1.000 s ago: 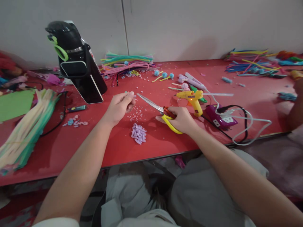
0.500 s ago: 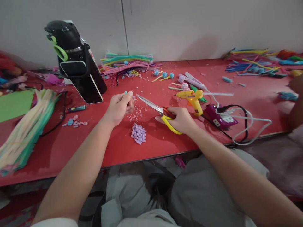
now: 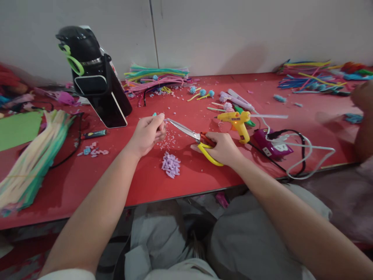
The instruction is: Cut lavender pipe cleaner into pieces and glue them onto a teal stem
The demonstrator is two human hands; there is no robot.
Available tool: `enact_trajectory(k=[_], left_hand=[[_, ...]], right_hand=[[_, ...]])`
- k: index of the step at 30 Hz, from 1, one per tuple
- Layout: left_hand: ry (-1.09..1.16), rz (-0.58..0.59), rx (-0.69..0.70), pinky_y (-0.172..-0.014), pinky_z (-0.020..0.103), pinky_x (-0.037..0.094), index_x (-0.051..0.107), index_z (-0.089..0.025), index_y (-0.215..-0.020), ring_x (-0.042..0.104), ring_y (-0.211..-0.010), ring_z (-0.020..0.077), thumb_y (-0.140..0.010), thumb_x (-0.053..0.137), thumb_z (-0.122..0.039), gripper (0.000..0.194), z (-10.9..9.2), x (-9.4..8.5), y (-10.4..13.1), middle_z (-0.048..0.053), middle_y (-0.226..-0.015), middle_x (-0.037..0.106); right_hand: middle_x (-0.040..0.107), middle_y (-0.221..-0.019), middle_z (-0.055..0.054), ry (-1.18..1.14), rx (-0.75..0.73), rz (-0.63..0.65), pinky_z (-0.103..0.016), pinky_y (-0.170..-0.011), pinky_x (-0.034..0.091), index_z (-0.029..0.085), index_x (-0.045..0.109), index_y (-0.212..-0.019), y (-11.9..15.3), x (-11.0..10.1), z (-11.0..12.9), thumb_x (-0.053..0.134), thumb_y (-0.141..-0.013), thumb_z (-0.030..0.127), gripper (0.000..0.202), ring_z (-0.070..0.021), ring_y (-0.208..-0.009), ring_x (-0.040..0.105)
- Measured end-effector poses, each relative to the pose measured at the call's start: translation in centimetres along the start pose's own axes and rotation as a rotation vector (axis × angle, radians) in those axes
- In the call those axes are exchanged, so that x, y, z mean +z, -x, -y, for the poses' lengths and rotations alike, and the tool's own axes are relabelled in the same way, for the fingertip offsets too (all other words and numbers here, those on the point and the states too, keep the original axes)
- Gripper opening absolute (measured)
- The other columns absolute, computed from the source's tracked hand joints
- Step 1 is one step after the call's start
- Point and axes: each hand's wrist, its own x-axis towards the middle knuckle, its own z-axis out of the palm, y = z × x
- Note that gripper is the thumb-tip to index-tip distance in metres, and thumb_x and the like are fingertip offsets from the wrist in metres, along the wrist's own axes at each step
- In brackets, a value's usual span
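My right hand (image 3: 220, 147) grips a pair of scissors (image 3: 184, 129) with yellow and red handles, its blades pointing left toward my other hand. The fingers of my left hand (image 3: 150, 132) are pinched together just beyond the blade tips; whatever they hold is too small or too hidden to name. Below the two hands lies a small pile of lilac cut pieces (image 3: 171, 165). Fine lilac scraps (image 3: 167, 142) are scattered on the red table (image 3: 186, 184) between that pile and my left hand.
A yellow glue gun (image 3: 239, 123) and a purple power strip (image 3: 272, 144) with looping cords lie to the right. At the left stand a black bottle (image 3: 116, 89) and a bundle of pale fuzzy stems (image 3: 37, 155). Pipe cleaners (image 3: 159, 79) lie along the wall. Another person's arm (image 3: 364, 116) is at far right.
My left hand has shifted slightly right, closer to the scissor tips, and its lower fingers have moved a little. The scissor blades look slightly closer together. The other person's arm at right has shifted.
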Motion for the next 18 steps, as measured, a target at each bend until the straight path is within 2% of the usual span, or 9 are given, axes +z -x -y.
enact_trajectory(k=[18], left_hand=[[0.0, 0.026, -0.032, -0.047, 0.019, 0.028, 0.044, -0.017, -0.057, 0.03, -0.042, 0.004, -0.102, 0.044, -0.025, 0.046, -0.11, -0.04, 0.07, -0.006, -0.048, 0.032]], right_hand=[[0.027, -0.054, 0.006, 0.015, 0.001, -0.018, -0.029, -0.053, 0.02, 0.023, 0.03, -0.058, -0.06, -0.05, 0.02, 0.066, -0.071, 0.078, 0.067, -0.0094, -0.056, 0.024]])
